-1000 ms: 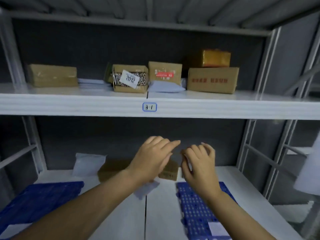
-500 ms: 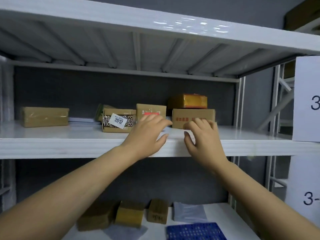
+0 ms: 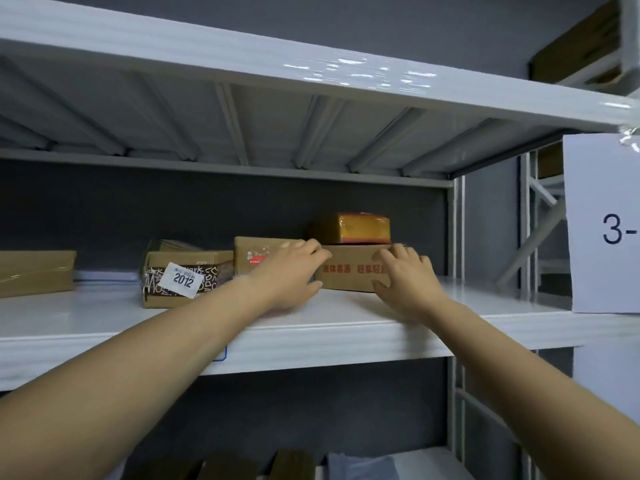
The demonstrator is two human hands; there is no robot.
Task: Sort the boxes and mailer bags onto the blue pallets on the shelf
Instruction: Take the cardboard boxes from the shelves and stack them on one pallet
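Reaching over the front lip of the white shelf (image 3: 104,317), both bare forearms meet at the wide box with red print (image 3: 349,271), which sits on the shelf board toward the 3 o'clock end of the row. The left grip (image 3: 291,271) is wide: its fingers lie nearly straight over the box's upper corner at the 9 o'clock end, thumb low by the board. The right grip (image 3: 408,282) is wide too, fingers spread and touching the front face. A smaller yellow-taped box (image 3: 349,228) rests on top, at 12 o'clock. Just at 9 o'clock, partly behind the left grip, stands a taller brown box (image 3: 256,254). Next comes a patterned box (image 3: 187,268) with a white label (image 3: 183,280) reading 2012, then a flat white mailer bag (image 3: 104,275) and a taped brown box (image 3: 34,271) at the frame's edge. A paper sign (image 3: 602,230) marked "3-" hangs at 3 o'clock. On the lower shelf (image 3: 436,462), at 6 o'clock, lie dark brown boxes (image 3: 225,467) and a grey mailer bag (image 3: 349,465).
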